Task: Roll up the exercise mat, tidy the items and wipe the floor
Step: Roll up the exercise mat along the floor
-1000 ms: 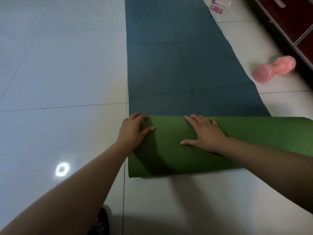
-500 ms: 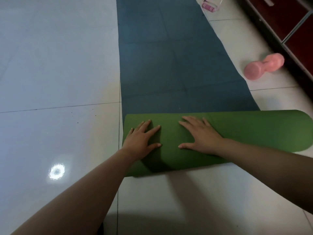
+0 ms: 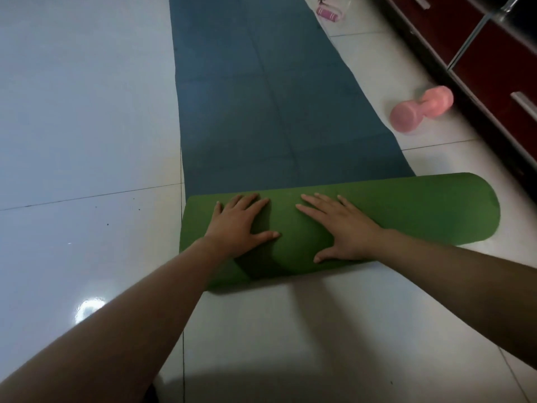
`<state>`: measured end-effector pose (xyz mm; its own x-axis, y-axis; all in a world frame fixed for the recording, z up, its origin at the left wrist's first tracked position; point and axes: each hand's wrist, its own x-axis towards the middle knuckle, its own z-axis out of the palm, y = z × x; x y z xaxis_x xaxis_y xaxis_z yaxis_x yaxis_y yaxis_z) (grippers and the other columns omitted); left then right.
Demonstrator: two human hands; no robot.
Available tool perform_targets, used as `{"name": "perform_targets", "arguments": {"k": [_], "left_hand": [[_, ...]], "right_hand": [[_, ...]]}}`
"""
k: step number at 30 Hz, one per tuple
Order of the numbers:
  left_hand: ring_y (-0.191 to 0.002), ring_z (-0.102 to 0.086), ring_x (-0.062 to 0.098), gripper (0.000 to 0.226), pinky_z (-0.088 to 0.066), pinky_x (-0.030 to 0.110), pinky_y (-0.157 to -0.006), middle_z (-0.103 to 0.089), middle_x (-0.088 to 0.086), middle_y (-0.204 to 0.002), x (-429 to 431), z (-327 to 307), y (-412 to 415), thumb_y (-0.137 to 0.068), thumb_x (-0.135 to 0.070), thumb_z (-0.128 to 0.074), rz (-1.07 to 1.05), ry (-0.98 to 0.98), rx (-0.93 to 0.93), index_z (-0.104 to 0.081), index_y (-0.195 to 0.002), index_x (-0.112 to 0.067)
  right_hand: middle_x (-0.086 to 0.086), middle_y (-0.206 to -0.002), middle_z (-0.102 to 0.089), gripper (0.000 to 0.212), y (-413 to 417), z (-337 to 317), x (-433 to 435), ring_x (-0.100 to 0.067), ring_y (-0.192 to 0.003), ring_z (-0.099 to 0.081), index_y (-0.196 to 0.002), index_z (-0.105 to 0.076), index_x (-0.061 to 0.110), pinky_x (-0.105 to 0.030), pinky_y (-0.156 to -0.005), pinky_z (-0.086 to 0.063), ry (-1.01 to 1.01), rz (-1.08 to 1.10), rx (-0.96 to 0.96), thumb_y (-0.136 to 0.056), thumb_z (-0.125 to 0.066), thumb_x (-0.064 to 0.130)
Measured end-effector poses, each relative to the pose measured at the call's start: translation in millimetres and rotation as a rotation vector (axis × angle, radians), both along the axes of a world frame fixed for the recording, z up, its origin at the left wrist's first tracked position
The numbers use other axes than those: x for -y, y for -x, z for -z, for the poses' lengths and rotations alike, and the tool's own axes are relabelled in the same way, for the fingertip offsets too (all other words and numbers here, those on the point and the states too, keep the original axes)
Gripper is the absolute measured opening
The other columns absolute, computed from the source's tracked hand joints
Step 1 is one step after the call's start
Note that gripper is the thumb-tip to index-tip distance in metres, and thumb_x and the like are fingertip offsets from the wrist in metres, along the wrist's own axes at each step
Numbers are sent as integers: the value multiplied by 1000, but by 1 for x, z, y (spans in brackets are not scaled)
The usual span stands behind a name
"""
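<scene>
Head view looks down at an exercise mat (image 3: 261,106) lying on a pale tiled floor (image 3: 81,112), its near end wound into a thick green roll (image 3: 392,210) while the blue-grey upper face stretches away and is cut off by the top edge of the frame. Both palms lie flat on top of the roll. On the left hand (image 3: 235,225) the fingers (image 3: 250,199) are spread and laid flat, thumb out to the side; on the right hand (image 3: 345,228) they are likewise splayed, pressing down and gripping nothing. Whatever lies beneath the palms and inside the roll is hidden (its left end sits partly in the shadow of the forearm).

A pink dumbbell (image 3: 421,109) rests on the floor to the right of the mat, apart from it and near a dark red cabinet (image 3: 479,53) that runs out of frame. At the far top, just beside the mat's right edge, a small pink striped object (image 3: 328,11) sits with something clear; both are cropped and too small to identify. A bright glare spot (image 3: 87,311) marks the tile at lower left.
</scene>
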<state>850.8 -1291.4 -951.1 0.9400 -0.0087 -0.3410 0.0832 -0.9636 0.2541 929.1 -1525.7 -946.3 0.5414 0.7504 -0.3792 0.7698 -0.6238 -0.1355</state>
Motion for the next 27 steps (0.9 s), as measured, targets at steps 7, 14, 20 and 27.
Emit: {"name": "perform_targets", "arguments": {"k": [7,14,20,27], "left_hand": [[-134,-35,30,69,-31,45,-110,-33,6,-150,-8,3,-57,-89,-67,-28,-43,34,-189,-30,-144,-26],[-127,-44,29,67,-38,40,-104,-45,6,-142,-9,14,-46,-87,-69,-25,-71,11,-92,-40,-138,-29],[-124,-48,28,62,-37,35,-100,-52,7,-137,-14,5,-23,-91,-64,-25,-79,31,-104,-48,-134,-25],[-121,-48,27,58,-41,39,-100,-48,7,-136,-17,-3,-9,-93,-59,-29,-35,74,22,-44,-136,-23]], "right_hand": [[11,-157,11,110,4,2,7,-13,-144,8,-148,2,35,-44,-115,3,-43,4,-7,-67,-66,66],[9,-157,12,112,6,2,12,-14,-144,8,-148,6,34,-42,-115,4,-56,-16,-8,-68,-66,65],[1,-158,8,114,5,-4,0,-20,-144,4,-149,6,29,-42,-115,1,-46,-89,8,-68,-70,60],[1,-158,-6,113,-6,-16,-16,-19,-144,-7,-149,-4,28,-38,-116,-7,-40,-69,-64,-66,-76,54]]}}
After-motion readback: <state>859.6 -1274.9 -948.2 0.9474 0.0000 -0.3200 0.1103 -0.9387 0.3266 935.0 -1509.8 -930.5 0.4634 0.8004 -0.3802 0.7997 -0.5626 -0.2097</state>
